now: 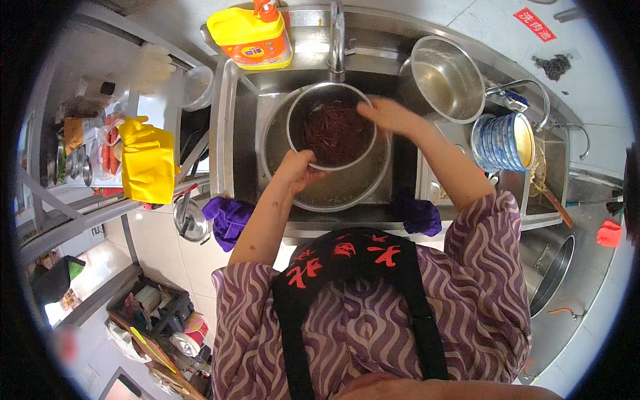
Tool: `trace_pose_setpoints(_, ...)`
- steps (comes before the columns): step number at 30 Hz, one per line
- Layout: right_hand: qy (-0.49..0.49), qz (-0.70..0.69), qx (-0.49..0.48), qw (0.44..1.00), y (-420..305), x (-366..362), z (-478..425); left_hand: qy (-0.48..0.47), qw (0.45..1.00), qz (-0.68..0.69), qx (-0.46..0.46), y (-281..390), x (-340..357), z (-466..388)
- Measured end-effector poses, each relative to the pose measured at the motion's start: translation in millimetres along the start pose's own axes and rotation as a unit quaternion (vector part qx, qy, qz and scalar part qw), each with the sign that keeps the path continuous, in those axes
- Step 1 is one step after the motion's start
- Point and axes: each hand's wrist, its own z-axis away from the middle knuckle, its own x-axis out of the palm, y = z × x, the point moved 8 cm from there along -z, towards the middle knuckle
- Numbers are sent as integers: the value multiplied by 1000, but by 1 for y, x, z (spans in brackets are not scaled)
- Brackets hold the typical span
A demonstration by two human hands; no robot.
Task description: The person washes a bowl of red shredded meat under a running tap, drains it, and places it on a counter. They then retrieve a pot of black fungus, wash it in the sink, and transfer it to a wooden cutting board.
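Observation:
Over a large round metal basin [325, 200] in the sink, a smaller round bowl [334, 167] with a pale rim is held at a slight tilt. Dark reddish-brown, stringy food [334, 127] lies inside it; its exact kind is unclear. My left hand [300, 170] grips the near-left rim, thumb on top and fingers beneath. At the right rim is my right hand [387, 116], slightly blurred, its fingertips curled over the edge into the bowl. Cloudy liquid with green bits shows in the basin. A chrome faucet [337, 45] reaches down to the bowl's far rim.
A yellow detergent jug [250, 42] stands behind the sink. To the right are a deep metal pot [445, 80] and stacked blue-and-white bowls [502, 142]. Purple cloths [227, 222] hang at the front edge. Yellow rubber gloves [147, 162] drape over the left shelf.

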Motion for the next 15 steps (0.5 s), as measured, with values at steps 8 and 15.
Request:
trace_pose_setpoints(8,330,227,-137,906,-57,-87,-78,19,994,106,-6,-7,-14,-35)
trace_pose_setpoints(15,276,170,-32,945,30,-31,-66,79,996,24,-17,-26,-27,-45)
